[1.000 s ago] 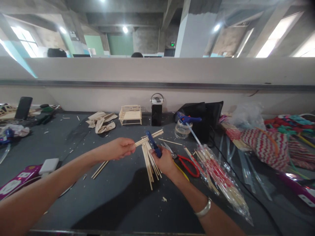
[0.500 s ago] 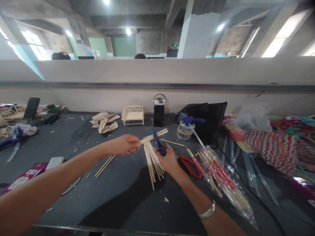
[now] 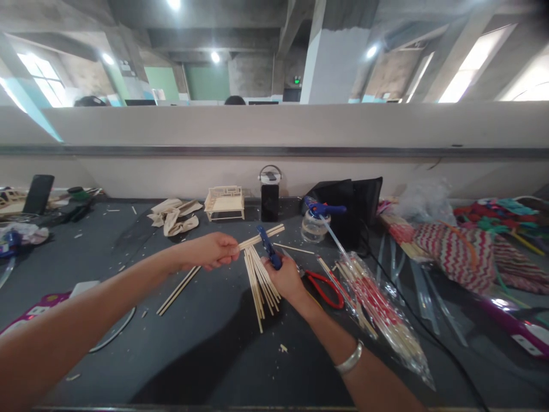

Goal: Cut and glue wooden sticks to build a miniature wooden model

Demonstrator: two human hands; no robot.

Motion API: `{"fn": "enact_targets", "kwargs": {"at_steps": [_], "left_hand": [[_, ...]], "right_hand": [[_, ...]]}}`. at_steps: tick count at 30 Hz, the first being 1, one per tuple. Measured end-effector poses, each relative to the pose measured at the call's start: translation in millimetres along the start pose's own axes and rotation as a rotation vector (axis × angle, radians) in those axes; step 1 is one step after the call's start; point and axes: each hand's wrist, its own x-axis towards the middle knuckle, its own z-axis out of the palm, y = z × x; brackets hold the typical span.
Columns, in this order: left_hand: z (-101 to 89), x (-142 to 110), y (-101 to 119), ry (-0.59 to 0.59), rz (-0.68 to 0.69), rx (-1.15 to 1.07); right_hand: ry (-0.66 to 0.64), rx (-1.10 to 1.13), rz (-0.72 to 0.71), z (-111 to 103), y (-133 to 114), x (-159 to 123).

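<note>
My left hand (image 3: 212,250) is closed in a pinch on a pair of pale wooden sticks (image 3: 261,236) that point right and slightly away from me. My right hand (image 3: 286,277) grips a blue-handled cutter (image 3: 268,247), whose head meets the held sticks. Under both hands a fan of several loose wooden sticks (image 3: 259,278) lies on the dark grey table (image 3: 206,343). Two more sticks (image 3: 178,290) lie to the left, below my left wrist. A silver bracelet (image 3: 349,361) circles my right wrist.
Red-handled scissors (image 3: 323,287) and a clear bag of sticks (image 3: 380,312) lie right of my right hand. At the back stand a small wooden model frame (image 3: 225,202), crumpled cloths (image 3: 174,214), a black box (image 3: 270,197) and a blue-topped glass jar (image 3: 315,223). Coloured woven fabric (image 3: 454,249) fills the right.
Both hands keep their hold on the sticks and the cutter. The view has shifted slightly; nothing else has visibly changed.
</note>
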Motion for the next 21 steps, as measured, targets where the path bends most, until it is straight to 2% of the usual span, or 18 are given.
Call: {"fn": "enact_targets", "kwargs": {"at_steps": [9,13,21], "left_hand": [[-3.3,1,8,-0.002,-0.027,0.039],[-4.4,2,10,-0.020,0.001,0.036],[-1.3,3,17,0.033,-0.007,0.098]], "right_hand": [[0.049,0.018,0.023,-1,-2,-1],[0.063,0.022,0.024,0,0,-1],[0.092,-0.029,0.021,-2,3,-3]]}}
